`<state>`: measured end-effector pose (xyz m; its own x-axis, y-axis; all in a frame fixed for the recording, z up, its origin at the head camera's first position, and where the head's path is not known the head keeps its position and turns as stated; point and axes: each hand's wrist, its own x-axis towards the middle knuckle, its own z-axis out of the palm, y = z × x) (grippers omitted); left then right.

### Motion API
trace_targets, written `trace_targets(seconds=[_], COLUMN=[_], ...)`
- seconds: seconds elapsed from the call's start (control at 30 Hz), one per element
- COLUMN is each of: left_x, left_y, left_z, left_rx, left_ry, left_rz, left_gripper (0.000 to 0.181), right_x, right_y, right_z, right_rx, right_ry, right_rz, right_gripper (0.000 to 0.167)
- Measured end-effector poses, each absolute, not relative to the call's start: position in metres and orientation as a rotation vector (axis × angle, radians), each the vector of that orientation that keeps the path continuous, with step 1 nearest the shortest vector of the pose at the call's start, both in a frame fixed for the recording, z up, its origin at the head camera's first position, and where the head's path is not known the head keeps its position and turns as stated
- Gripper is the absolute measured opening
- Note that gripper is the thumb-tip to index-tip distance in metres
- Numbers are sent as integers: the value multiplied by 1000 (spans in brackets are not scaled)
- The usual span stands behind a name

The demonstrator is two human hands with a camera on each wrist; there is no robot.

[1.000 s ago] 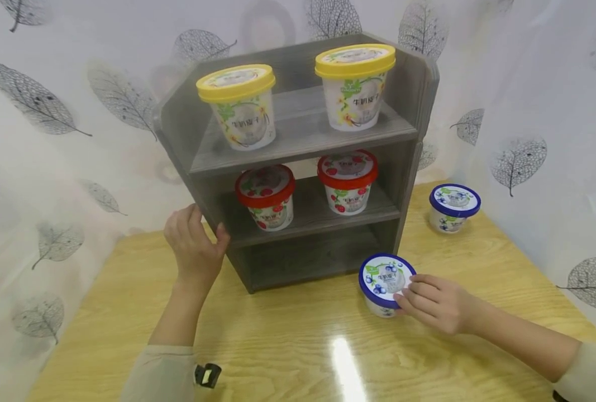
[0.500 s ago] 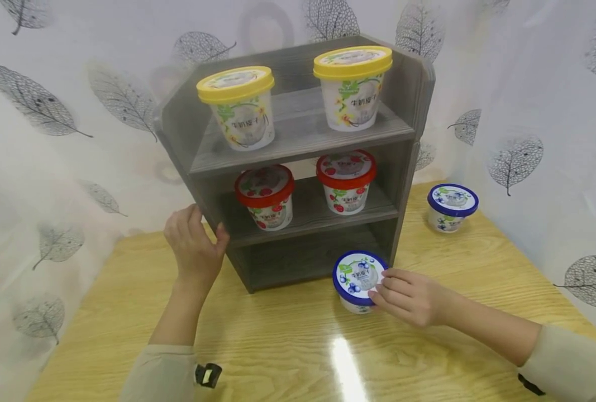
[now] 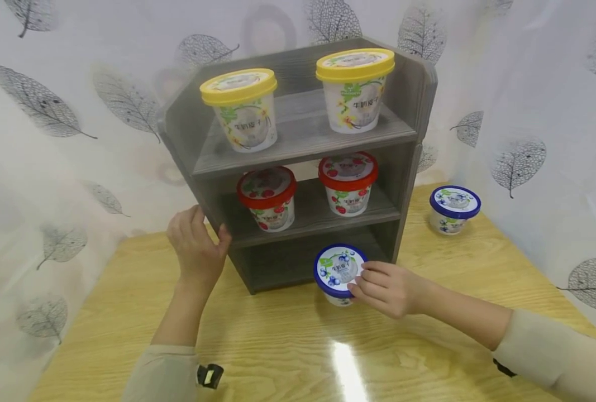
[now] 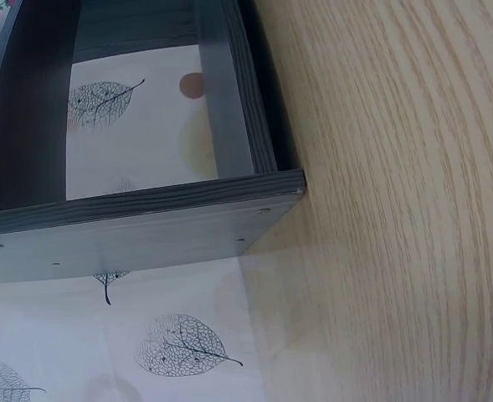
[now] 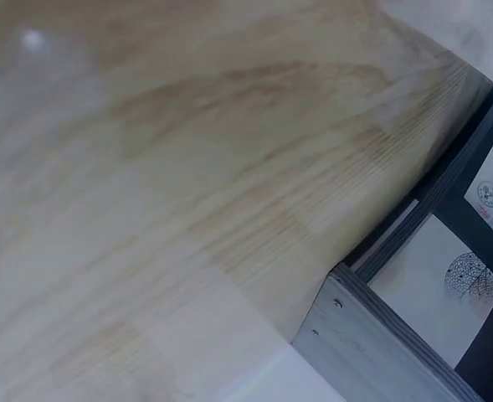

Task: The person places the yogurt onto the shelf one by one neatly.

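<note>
In the head view my right hand (image 3: 385, 289) holds a blue-lidded blueberry tub (image 3: 339, 269) by its right side, fingers on the lid's edge and thumb lower down. The tub is just in front of the bottom compartment of a grey wooden shelf (image 3: 298, 223). Whether its base touches the table cannot be seen. My left hand (image 3: 197, 245) rests against the shelf's left side, thumb by the front edge and fingers along the outer side. Two yellow-lidded tubs, a left one (image 3: 242, 111) and a right one (image 3: 355, 92), stand on top. Neither wrist view shows a hand.
Two red-lidded tubs, left (image 3: 267, 198) and right (image 3: 348, 184), fill part of the middle compartment. Another blue-lidded tub (image 3: 453, 209) stands on the wooden table (image 3: 287, 346), right of the shelf. A leaf-patterned curtain (image 3: 101, 184) hangs behind.
My right hand has carried the blueberry tub leftward and slightly away from me, from near the shelf's right end to before its bottom compartment. My left hand stays at the shelf's side.
</note>
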<state>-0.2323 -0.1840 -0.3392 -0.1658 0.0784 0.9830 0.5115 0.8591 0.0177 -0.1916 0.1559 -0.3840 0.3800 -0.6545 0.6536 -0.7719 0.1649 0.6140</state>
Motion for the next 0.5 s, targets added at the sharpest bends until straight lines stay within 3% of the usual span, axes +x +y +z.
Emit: trace_targets(seconds=[0.5], left_x=[-233], left_y=[-184], left_z=[-340], left_rx=[-462], left_ry=[-1702], left_rz=[-385], left_gripper=[39], right_x=[-208], right_y=[140], right_z=[-396], right_rx=[1484], right_ry=[-1366], right_rz=[69], right_gripper=[25])
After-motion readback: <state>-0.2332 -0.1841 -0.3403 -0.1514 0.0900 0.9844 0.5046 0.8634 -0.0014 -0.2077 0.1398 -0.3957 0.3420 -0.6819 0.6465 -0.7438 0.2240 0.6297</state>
